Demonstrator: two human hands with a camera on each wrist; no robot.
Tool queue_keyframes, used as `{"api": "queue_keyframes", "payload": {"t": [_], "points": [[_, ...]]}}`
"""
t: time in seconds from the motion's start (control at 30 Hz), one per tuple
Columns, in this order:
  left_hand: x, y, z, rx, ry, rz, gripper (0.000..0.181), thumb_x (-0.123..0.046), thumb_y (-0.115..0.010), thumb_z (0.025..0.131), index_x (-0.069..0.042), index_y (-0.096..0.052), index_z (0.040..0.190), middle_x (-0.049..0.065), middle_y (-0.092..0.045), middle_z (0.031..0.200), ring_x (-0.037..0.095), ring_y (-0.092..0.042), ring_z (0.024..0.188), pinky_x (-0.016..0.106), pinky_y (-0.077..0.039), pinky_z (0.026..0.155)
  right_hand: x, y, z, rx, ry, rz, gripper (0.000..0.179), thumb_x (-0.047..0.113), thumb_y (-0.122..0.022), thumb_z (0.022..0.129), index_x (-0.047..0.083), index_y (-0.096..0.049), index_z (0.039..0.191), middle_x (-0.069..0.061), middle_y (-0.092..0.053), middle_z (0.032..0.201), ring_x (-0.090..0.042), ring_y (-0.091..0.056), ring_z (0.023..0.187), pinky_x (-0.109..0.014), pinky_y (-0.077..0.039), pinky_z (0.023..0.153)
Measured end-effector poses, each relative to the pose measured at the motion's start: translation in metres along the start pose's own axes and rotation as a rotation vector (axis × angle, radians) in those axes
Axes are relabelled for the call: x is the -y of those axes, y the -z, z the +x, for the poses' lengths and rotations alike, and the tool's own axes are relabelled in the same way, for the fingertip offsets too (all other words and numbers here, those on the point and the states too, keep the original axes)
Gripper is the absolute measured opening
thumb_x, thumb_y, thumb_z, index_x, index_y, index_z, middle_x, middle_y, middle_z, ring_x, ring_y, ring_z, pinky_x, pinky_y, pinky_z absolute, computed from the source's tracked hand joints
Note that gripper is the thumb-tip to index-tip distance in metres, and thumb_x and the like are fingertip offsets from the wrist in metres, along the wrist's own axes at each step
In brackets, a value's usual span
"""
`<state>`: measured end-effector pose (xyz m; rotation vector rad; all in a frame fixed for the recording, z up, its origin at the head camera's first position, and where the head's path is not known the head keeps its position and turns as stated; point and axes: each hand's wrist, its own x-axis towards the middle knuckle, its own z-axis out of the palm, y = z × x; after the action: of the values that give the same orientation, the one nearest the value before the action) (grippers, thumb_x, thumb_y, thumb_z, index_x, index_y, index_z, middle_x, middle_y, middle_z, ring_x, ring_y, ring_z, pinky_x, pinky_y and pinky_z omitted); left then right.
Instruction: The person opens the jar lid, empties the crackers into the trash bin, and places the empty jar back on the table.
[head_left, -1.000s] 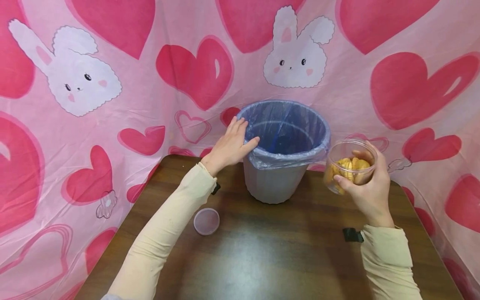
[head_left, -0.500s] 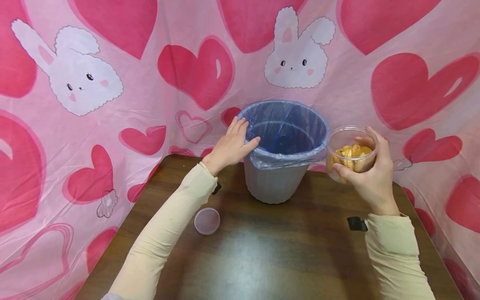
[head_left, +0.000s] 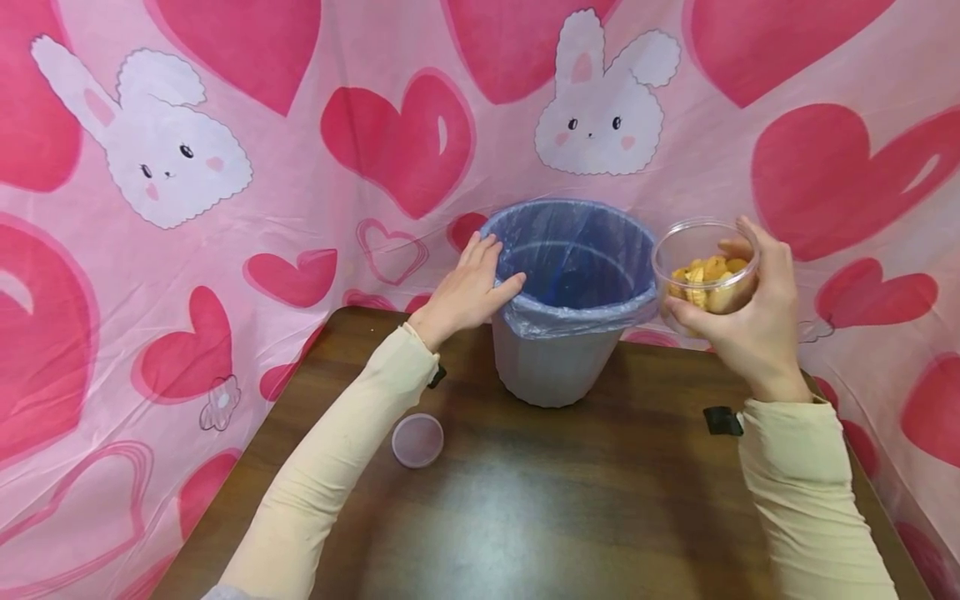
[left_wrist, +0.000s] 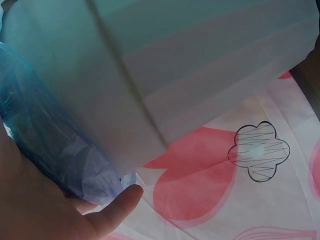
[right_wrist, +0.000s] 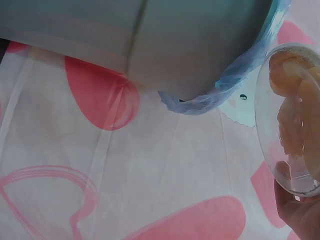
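A white trash bin [head_left: 551, 367] with a blue bag liner [head_left: 581, 321] folded over its rim stands at the back of the table. My left hand [head_left: 468, 287] rests on the left of the rim, fingers fairly straight and thumb at the front; in the left wrist view that hand [left_wrist: 45, 200] touches the liner. To the right of the bin, near rim height, my right hand [head_left: 765, 325] grips a clear plastic jar [head_left: 671, 287], lidless and slightly tilted. Yellow-brown snack pieces [head_left: 697, 296] lie inside it; the right wrist view shows them through the jar's base [right_wrist: 267, 117].
A round translucent lid [head_left: 417, 440] lies flat on the dark wooden table [head_left: 570, 500], left of the middle and near my left forearm. Behind the bin hangs a pink cloth [head_left: 285, 192] printed with hearts and rabbits.
The right hand has raised the jar from below the bin's rim to about rim level, shifting it slightly right. The left hand stays on the rim.
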<state>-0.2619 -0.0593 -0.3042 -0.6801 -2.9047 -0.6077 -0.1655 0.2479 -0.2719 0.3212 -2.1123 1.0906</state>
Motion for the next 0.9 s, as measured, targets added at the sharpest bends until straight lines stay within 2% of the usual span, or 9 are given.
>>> {"api": "queue_keyframes", "payload": {"t": [0.13, 0.33, 0.6, 0.77, 0.9], "points": [[0.000, 0.000, 0.000, -0.001, 0.000, -0.003, 0.081, -0.063, -0.031, 0.085, -0.008, -0.019, 0.143, 0.005, -0.013, 0.150, 0.019, 0.005, 0.139, 0.038, -0.018, 0.109, -0.004, -0.002, 0.006, -0.002, 0.022, -0.052, 0.096, 0.006, -0.082, 0.051, 0.030, -0.038, 0.133, -0.001, -0.049, 0.117, -0.009, -0.045, 0.108, -0.006, -0.039, 0.080], [0.000, 0.000, -0.001, -0.002, -0.001, -0.010, 0.081, -0.063, -0.032, 0.085, -0.008, -0.019, 0.143, 0.005, -0.013, 0.150, 0.019, 0.005, 0.139, 0.038, -0.018, 0.109, -0.001, -0.006, 0.014, -0.003, 0.088, -0.129, 0.096, 0.014, -0.084, 0.050, 0.034, -0.039, 0.132, -0.010, -0.049, 0.113, -0.009, -0.046, 0.104, -0.005, -0.036, 0.076], [0.000, 0.000, -0.001, -0.001, 0.001, -0.013, 0.081, -0.063, -0.031, 0.085, -0.008, -0.019, 0.143, 0.005, -0.013, 0.150, 0.019, 0.005, 0.139, 0.039, -0.019, 0.109, 0.001, -0.011, 0.020, 0.032, 0.109, -0.185, 0.097, 0.017, -0.084, 0.050, 0.035, -0.037, 0.133, -0.014, -0.047, 0.115, -0.020, -0.047, 0.104, -0.001, -0.033, 0.074], [0.000, 0.001, -0.002, 0.005, -0.003, -0.019, 0.081, -0.063, -0.030, 0.085, -0.008, -0.019, 0.143, 0.005, -0.012, 0.150, 0.020, 0.005, 0.139, 0.037, -0.016, 0.110, 0.000, -0.013, 0.023, 0.057, 0.112, -0.212, 0.097, 0.019, -0.084, 0.051, 0.037, -0.036, 0.133, -0.014, -0.045, 0.115, -0.021, -0.045, 0.103, 0.000, -0.032, 0.073], [-0.001, 0.002, -0.002, 0.007, -0.001, -0.019, 0.081, -0.063, -0.030, 0.085, -0.008, -0.018, 0.143, 0.005, -0.012, 0.150, 0.019, 0.006, 0.139, 0.037, -0.016, 0.110, -0.002, -0.014, 0.027, 0.066, 0.143, -0.252, 0.096, 0.022, -0.084, 0.051, 0.033, -0.037, 0.134, -0.016, -0.045, 0.113, -0.020, -0.043, 0.102, -0.001, -0.030, 0.072]]}}
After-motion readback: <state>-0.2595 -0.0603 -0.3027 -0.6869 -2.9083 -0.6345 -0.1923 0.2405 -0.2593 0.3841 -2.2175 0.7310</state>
